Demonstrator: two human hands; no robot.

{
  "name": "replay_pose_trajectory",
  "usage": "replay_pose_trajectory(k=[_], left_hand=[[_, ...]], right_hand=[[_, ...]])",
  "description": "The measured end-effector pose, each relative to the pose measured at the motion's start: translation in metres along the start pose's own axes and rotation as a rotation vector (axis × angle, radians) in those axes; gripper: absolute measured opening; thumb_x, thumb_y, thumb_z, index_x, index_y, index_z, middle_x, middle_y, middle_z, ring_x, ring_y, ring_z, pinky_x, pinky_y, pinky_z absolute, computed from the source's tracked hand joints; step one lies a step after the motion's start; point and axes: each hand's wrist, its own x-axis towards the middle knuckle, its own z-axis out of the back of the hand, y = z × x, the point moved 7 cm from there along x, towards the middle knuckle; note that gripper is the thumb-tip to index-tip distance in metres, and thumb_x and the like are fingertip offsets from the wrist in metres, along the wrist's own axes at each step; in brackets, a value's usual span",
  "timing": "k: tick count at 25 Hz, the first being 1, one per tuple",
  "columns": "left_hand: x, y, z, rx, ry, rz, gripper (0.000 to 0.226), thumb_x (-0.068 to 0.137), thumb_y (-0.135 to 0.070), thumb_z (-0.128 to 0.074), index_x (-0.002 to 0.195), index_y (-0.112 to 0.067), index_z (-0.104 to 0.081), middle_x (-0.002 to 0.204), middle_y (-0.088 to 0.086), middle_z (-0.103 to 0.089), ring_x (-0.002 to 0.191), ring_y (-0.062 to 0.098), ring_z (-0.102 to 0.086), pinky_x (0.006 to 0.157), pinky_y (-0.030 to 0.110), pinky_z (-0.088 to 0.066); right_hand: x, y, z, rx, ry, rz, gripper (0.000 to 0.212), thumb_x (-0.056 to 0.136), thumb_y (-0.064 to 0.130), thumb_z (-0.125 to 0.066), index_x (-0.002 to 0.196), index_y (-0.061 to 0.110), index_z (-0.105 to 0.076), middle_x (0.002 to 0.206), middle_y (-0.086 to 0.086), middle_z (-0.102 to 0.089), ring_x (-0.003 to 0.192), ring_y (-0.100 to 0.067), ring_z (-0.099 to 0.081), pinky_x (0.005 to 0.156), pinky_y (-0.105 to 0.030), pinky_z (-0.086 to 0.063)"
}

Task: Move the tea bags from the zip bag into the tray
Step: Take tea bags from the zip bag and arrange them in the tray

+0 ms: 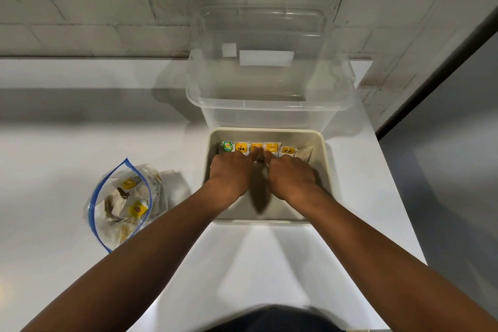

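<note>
A beige tray [320, 143] sits on the white table, with a row of several tea bags [241, 147] lined along its far wall, most with yellow tags, one with a green tag. Both hands are inside the tray. My left hand [231, 171] and my right hand [288, 174] lie side by side, and their fingertips touch the middle tea bags of the row. The fingers are mostly hidden under the knuckles. A clear zip bag [121, 205] with a blue seal lies open to the left, holding several more tea bags.
A large clear plastic bin [269, 83] stands right behind the tray, against the white brick wall. The table's right edge runs close beside the tray, with grey floor beyond. White table surface stretches left of the zip bag.
</note>
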Motion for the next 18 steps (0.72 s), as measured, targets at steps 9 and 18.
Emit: replay_pose_trajectory(k=[9, 18], left_hand=[[-0.009, -0.010, 0.015, 0.017, -0.007, -0.056, 0.064, 0.101, -0.018, -0.043, 0.154, -0.041, -0.016, 0.124, 0.006, -0.063, 0.112, 0.028, -0.062, 0.086, 0.036, -0.049], [-0.006, -0.022, 0.003, -0.039, 0.025, -0.041, 0.069, 0.098, -0.019, -0.047, 0.154, -0.042, -0.014, 0.129, 0.007, -0.058, 0.114, 0.029, -0.060, 0.082, 0.037, -0.049]], right_hand=[[-0.005, -0.002, 0.006, -0.002, 0.004, -0.024, 0.040, 0.094, 0.021, -0.058, 0.134, 0.024, -0.056, 0.125, -0.003, -0.065, 0.113, -0.027, -0.063, 0.084, -0.036, -0.051], [-0.017, -0.015, 0.017, -0.003, -0.007, -0.072, 0.035, 0.097, 0.015, -0.054, 0.133, 0.012, -0.056, 0.132, -0.007, -0.059, 0.115, -0.028, -0.062, 0.089, -0.036, -0.051]])
